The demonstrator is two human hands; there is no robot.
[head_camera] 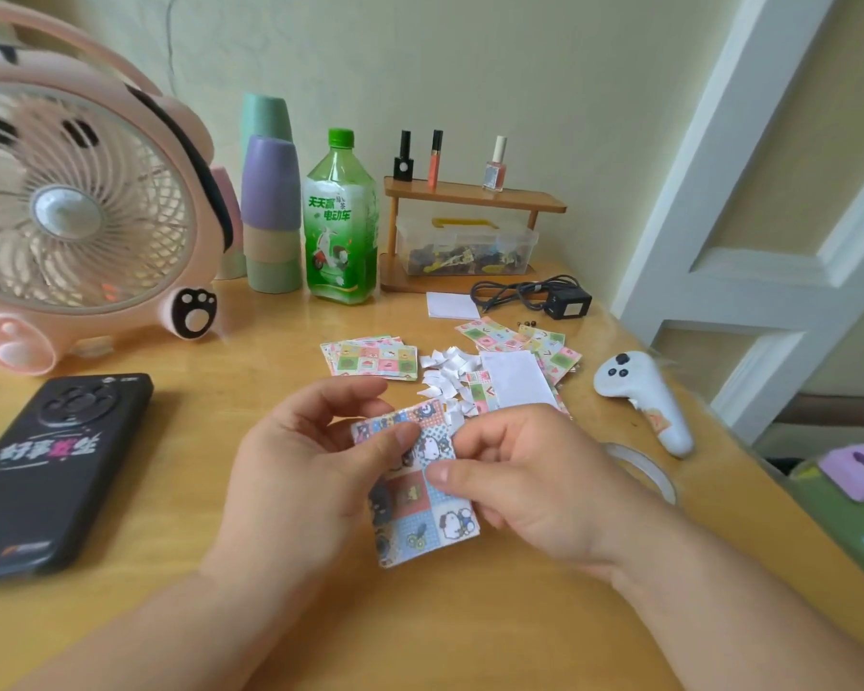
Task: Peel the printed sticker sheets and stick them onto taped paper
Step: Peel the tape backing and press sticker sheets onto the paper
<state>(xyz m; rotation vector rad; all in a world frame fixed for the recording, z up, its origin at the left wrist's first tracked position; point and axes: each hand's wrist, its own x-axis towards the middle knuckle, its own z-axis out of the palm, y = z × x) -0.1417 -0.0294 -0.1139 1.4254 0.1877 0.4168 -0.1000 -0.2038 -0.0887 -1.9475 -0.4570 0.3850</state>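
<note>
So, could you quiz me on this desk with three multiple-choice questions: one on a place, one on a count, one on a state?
1. Where does the phone lie?
A) on the floor
B) on a chair
C) left of the left hand

2. How many small bottles stand on top of the shelf?
A) two
B) three
C) five

3. What is the state of the sheet?
A) held by the left hand and the right hand
B) lying flat, untouched
C) held by one hand only

Answers:
1. C, the phone lies out past that hand's left side.
2. B, three stand in a row along the top board.
3. A, a thumb of each hand presses on its printed face.
</note>
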